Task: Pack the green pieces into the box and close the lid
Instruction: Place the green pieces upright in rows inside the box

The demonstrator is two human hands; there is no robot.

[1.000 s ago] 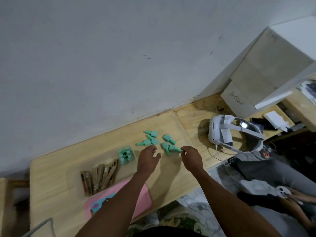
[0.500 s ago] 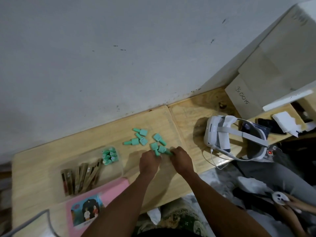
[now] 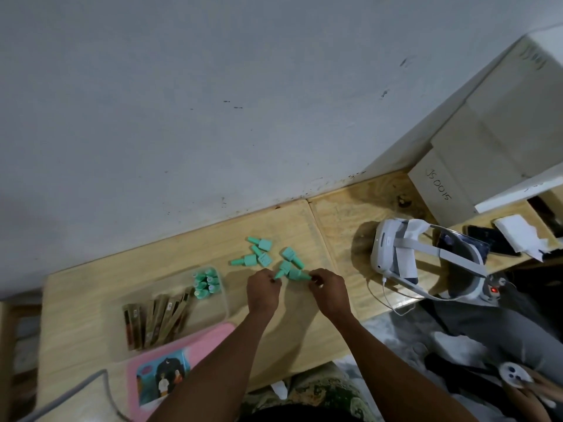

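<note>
On the wooden table (image 3: 152, 263), close to the wall, the person is reaching both hands into a scatter of green pieces (image 3: 264, 244). The left hand (image 3: 263, 292) is pinching the narrow tip of one, and the right hand (image 3: 330, 289) is pinching the end of its neighbour (image 3: 297, 274). These two are lying against each other, so I'd guess lifting one is going to drag the other. Four more are lying loose just beyond the fingers. A small cluster (image 3: 206, 281) is already sitting in the far corner of the clear box (image 3: 226, 300), beside a row of brown sticks (image 3: 158, 318). The pink lid (image 3: 207, 339) – if that is what it is – is lying near the box. The grips look shallow, fingertips only, so a piece could be slipping free on the way over and rolling toward the table edge or the headset (image 3: 393, 254). Pieces dropped in loosely may also be standing proud and keeping the lid from seating.
</note>
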